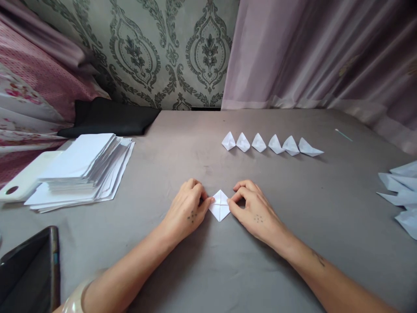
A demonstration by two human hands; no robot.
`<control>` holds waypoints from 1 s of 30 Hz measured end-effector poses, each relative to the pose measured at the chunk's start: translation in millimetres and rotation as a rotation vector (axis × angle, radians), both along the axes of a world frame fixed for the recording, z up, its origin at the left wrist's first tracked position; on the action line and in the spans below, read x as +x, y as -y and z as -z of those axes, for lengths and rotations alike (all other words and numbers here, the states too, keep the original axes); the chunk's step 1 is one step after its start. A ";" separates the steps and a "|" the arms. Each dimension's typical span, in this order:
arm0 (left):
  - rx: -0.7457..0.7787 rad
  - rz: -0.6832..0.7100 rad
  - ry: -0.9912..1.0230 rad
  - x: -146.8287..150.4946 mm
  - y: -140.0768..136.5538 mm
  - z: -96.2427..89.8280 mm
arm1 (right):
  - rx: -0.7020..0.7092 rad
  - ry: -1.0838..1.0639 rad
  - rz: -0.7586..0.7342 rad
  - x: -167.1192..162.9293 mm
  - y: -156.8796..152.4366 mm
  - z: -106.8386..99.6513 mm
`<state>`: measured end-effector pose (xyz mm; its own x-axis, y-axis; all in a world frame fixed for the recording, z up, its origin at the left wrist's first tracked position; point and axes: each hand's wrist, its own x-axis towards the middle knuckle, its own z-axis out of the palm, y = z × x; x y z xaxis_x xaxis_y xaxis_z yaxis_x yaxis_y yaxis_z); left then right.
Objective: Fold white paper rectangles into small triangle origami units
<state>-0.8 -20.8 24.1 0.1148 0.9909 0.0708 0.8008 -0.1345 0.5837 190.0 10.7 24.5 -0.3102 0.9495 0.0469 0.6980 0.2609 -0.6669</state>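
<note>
A small white folded paper square [220, 206], turned like a diamond with crease lines crossing at its middle, is between my two hands over the grey-covered table. My left hand [190, 207] pinches its left corner, thumb on top. At the right corner my right hand [254, 208] closes thumb and fingers on the paper. The fingers beneath the paper are partly hidden. Beyond my hands, a row of several white folded paper shapes [259, 143] stands on the cloth, the rightmost one longer and boat-like.
At the left lies a stack of white paper sheets [81, 161], partly over a white board [29, 174] with a hole. A black folded cloth [114, 116] is behind it. A dark tablet or phone [31, 269] sits front left. Folded paper boats [402, 187] cluster far right, near a cotton swab [343, 134].
</note>
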 end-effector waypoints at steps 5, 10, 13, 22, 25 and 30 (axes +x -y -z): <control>0.118 0.241 -0.067 1.0 0.9 -2.5 | -0.034 -0.051 -0.092 12.7 -7.8 -3.5; 0.164 0.342 -0.125 -0.2 -0.6 -2.1 | -0.062 -0.154 -0.153 26.3 -10.5 -1.4; 0.187 0.351 -0.159 -1.2 0.8 -1.0 | 0.085 -0.159 -0.221 29.2 -2.9 2.6; 0.098 0.170 0.015 -2.1 -2.8 4.4 | 0.451 0.343 -0.463 21.0 18.3 -13.9; 0.053 0.130 0.040 -0.7 -3.5 3.2 | 0.435 0.271 -0.453 10.7 24.1 -16.2; 0.047 0.117 0.077 0.0 -5.3 1.1 | 0.362 0.279 -0.397 -5.7 35.6 -14.0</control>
